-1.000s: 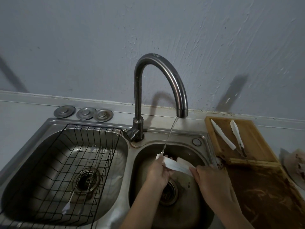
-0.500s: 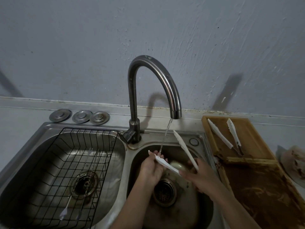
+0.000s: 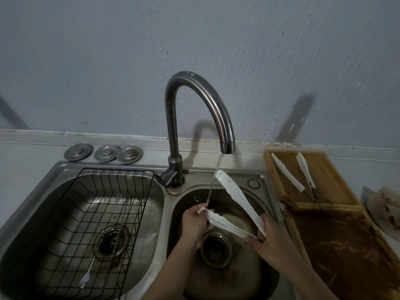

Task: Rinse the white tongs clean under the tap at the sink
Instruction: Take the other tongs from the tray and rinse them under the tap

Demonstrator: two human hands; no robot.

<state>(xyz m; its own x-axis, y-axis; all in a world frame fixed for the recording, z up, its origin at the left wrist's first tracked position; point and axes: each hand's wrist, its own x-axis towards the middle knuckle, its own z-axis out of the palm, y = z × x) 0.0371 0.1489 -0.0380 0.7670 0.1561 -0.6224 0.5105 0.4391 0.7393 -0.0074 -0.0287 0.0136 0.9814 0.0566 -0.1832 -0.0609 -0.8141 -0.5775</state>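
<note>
Two arms of the white tongs point(image 3: 237, 204) stood splayed over the right basin of the sink point(image 3: 255, 276) in my head view, at about five o'clock from the tap point(image 3: 195, 118). My right hand point(image 3: 275, 241) pinched their hinge end; my left hand point(image 3: 194, 221) gripped the lower tip under the thin stream point(image 3: 214, 180). I judged wet plastic might slip toward the drain point(image 3: 215, 251), and the upper arm, beside the stream, might stay unrinsed.

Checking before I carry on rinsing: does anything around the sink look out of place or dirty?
Yes. The wooden tray right of the sink is smeared with brown residue, and a second tongs lies on it. Three metal discs sit loose behind the left basin.
</note>
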